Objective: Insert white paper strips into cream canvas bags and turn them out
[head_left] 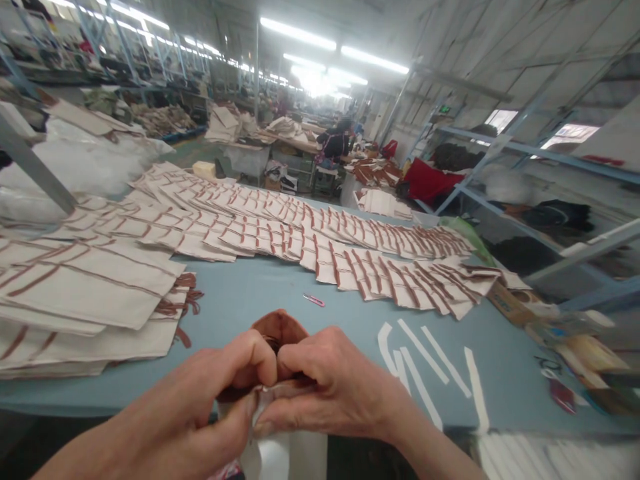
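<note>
Foremost, left hand and right hand, close together, both pinch a brown-and-cream piece at the blue table's near edge; mid-table, a small pink tool; farther across the table, overlapping striped panels; beyond the table, a person.

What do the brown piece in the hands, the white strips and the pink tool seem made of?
Brown piece: probably leather or imitation, smooth and holding a curve.
White strips: matte, thin and flat; perhaps paper or cloth.
Pink tool: likely plastic, evenly coloured; pale tip, possibly metal.
</note>
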